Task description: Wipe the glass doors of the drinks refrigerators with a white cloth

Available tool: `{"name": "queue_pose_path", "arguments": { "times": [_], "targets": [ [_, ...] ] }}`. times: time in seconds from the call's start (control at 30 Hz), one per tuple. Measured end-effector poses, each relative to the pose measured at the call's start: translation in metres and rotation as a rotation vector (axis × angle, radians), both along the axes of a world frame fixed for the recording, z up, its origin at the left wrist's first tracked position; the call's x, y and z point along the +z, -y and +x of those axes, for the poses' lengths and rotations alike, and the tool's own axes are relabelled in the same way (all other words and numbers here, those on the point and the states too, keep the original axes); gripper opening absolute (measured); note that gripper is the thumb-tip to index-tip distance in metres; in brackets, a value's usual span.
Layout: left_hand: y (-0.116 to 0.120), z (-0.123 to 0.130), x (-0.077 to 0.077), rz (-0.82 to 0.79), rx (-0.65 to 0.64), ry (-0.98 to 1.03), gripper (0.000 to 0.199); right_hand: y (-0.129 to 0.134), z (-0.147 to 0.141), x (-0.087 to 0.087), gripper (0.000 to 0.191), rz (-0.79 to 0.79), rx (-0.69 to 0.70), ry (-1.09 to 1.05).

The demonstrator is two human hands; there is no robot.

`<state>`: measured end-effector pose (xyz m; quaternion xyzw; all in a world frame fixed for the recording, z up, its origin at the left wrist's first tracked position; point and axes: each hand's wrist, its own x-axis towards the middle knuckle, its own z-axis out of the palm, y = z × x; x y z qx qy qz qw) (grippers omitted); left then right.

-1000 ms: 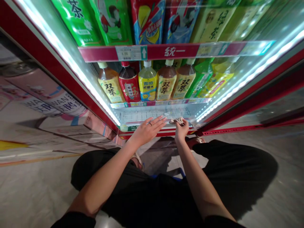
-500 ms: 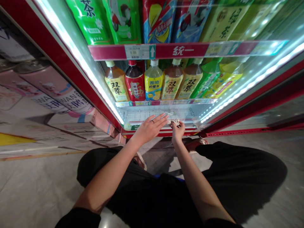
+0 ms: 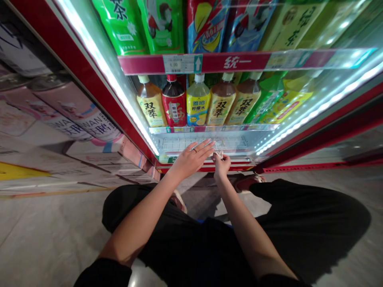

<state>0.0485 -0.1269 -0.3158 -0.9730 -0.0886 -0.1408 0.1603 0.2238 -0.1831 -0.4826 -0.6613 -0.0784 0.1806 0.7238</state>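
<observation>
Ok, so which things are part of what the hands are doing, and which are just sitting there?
Part of it:
- right hand, holding a crumpled whitish cloth
- left hand, open, beside the cloth
- wire rack, just beyond the hands

Just there:
- drink bottles, above the rack
- green packs, higher up

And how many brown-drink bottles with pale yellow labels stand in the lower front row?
3: the leftmost bottle, plus a second and a third just right of the lemon bottle. Others may hide behind.
</observation>
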Motion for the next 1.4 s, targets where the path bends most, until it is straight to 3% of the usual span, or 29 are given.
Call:
{"name": "queue_pose_path", "arguments": {
  "times": [0.23,0.47,0.7,0.97,1.2,1.4],
  "targets": [
    [-0.002,-0.001,-0.001,-0.029,0.028,-0.029,0.063,-0.016,-0.033,-0.001,0.045,0.034,0.024,-0.152],
    [-0.011,-0.010,-0.001,-0.111,0.081,-0.069,0.061,-0.012,-0.022,-0.002,0.057,0.066,-0.017,-0.248],
    [-0.011,-0.021,0.000,-0.158,0.114,-0.049,0.062,-0.024,-0.050,0.004,0.059,0.122,0.056,-0.311],
    [-0.013,-0.049,0.000,-0.172,0.195,-0.037,0.059,-0.027,-0.050,0.005,0.059,0.126,0.029,-0.365],
    [-0.015,-0.068,0.002,-0.201,0.267,-0.019,0.057,-0.040,-0.080,0.004,0.056,0.124,0.072,-0.418],
    [-0.019,-0.076,0.010,-0.270,0.263,0.028,0.052,-0.042,-0.077,-0.002,0.058,0.109,0.025,-0.423]
  ]
}}
